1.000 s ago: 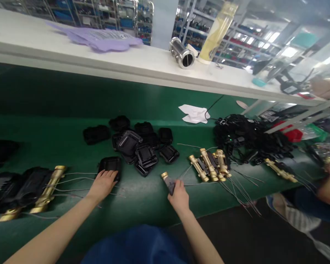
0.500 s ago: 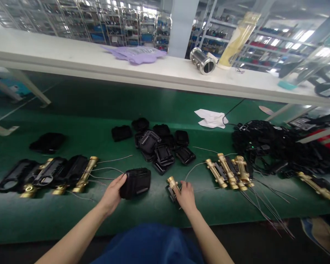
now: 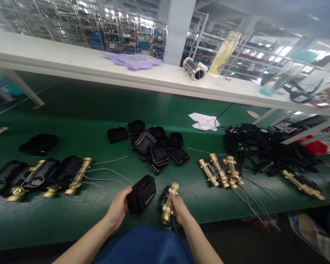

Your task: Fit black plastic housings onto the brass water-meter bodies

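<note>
My left hand [image 3: 118,207] grips a black plastic housing [image 3: 141,194] by its left side, tilted above the green bench. My right hand [image 3: 178,208] is closed around a brass pipe fitting [image 3: 169,205] with a dark block on its left side and a thin grey wire trailing from it. A small gap separates the housing and the fitting. Beyond them lies a pile of black plastic covers [image 3: 158,154]. Several more brass fittings [image 3: 221,170] with wires rest to the right of my right hand.
At left, brass fittings [image 3: 78,176] lie among black housings [image 3: 41,174]. A tangle of black parts and cables [image 3: 253,146] covers the right side near a white cloth [image 3: 205,121]. The raised white shelf [image 3: 79,68] carries a purple bag [image 3: 134,61] and a metal cylinder [image 3: 194,69].
My right hand has lifted the brass fitting and turned it upright, closer to my body. My left hand has brought the black housing nearer to me and tilted it.
</note>
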The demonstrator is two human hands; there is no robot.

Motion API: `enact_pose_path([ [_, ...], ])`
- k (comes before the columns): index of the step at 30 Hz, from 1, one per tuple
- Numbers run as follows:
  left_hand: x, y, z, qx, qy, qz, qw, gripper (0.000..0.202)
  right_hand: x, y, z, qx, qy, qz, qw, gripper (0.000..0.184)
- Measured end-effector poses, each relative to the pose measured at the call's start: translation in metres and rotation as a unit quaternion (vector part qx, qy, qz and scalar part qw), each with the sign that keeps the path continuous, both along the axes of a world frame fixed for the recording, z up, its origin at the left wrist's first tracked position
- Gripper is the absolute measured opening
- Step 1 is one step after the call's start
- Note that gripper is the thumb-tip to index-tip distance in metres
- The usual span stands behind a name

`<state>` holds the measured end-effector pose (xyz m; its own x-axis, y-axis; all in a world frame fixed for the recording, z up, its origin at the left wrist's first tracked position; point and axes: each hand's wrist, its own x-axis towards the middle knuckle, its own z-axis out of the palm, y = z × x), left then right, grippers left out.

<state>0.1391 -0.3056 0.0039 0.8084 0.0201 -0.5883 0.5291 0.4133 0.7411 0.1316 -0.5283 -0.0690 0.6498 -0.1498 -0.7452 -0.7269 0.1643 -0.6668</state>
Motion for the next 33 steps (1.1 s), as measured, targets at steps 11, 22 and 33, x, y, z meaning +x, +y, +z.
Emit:
enact_pose_path([
  [11,-0.015,-0.021,-0.014,0.226,-0.18,-0.246,0.925,0.046,-0.005,0.028,0.032,0.118,-0.05,-0.128,0.983,0.021],
  [22,0.009,-0.052,0.016,0.366,-0.153,-0.324,0.859,0.036,-0.013,0.041,0.029,0.291,0.044,-0.122,0.948,0.028],
  [33,0.021,-0.108,0.022,0.438,-0.122,-0.364,0.813,0.029,-0.008,0.016,0.02,0.264,0.111,-0.133,0.949,0.04],
])
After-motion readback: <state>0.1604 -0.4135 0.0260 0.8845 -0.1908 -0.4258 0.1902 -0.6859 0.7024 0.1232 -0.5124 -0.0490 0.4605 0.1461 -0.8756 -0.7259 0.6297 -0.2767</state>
